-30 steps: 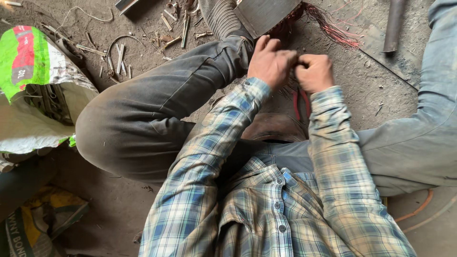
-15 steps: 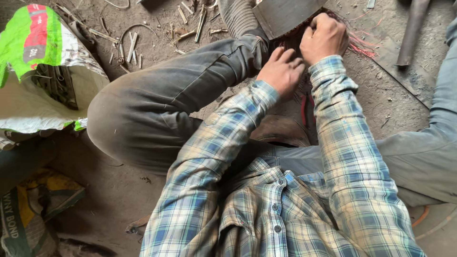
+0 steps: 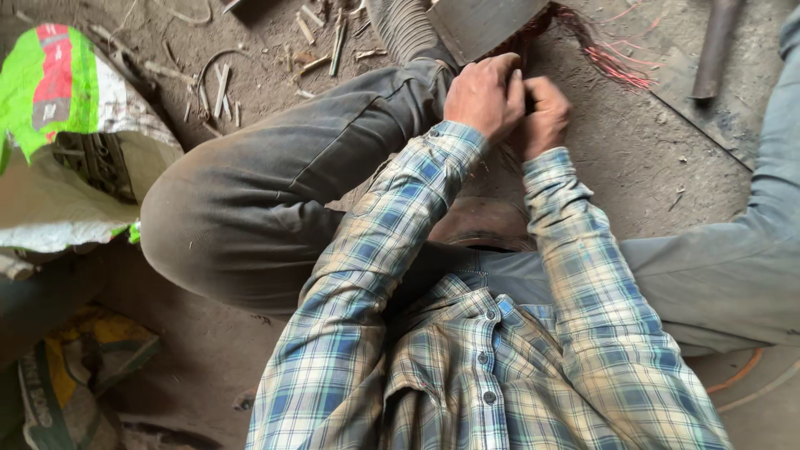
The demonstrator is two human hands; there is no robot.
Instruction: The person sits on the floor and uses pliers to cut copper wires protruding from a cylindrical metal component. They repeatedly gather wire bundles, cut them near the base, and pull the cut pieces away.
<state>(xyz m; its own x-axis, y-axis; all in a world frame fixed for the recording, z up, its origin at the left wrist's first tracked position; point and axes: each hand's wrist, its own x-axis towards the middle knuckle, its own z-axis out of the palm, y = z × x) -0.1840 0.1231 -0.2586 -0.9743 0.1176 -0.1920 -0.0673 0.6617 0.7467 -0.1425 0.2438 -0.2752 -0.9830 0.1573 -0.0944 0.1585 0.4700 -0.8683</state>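
Both hands meet far in the scene, between the knees. The left hand (image 3: 483, 98) and right hand (image 3: 546, 117) are closed together, apparently pinching thin copper wire (image 3: 612, 67) that trails right from under a dark metal piece (image 3: 479, 25). The pinch itself is hidden. The wire looks light, springy and easily kinked, best gripped close to the metal. A sack (image 3: 58, 125) lies left.

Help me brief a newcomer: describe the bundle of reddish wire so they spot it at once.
Start at the dark metal piece at the top edge, above the two hands. The reddish wire bundle fans out rightward from it over the dusty floor. Nothing else there is thin, red and frayed.
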